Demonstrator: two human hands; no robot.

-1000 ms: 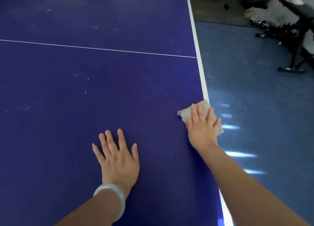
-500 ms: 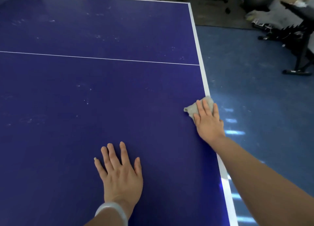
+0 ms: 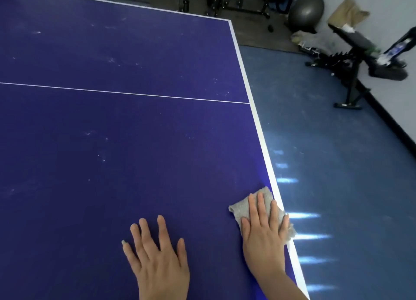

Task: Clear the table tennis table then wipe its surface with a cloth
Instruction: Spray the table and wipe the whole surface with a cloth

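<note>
Gym-type room, blue floor [image 3: 337, 164], a grey exercise ball [image 3: 306, 10] and a black weight bench [image 3: 355, 58] well apart from the dark blue table tennis table [image 3: 135, 124], which fills most of the view. White centre line [image 3: 123, 93] crosses the top; white edge band [image 3: 258, 119] runs down the right side. Pale scuffs and dust specks scattered over the surface, nothing else seen lying on the visible part, so clearing looks done and wiping is the step in hand.

Small grey rumpled cloth [image 3: 242, 207] sits at the right edge of the table, one corner hanging just past the white band. Right hand [image 3: 263, 236] lies flat on top of it, fingers straight and spread, pressing down, not pinching. Left hand [image 3: 157, 259] is flat on the bare table just beside, fingers straight, holding nothing, likely bracing.

Handling judgement: cloth is light, soft and limp, bunches easily and will slide freely on the smooth hard top. Best controlled by a flat palm over its middle with steady downward pressure; a pinch at the edge would only drag it into a wad. Overhanging corner could slip off the edge if pushed further right. Table itself is stiff and heavy, unlikely to shift under the pressure.
</note>
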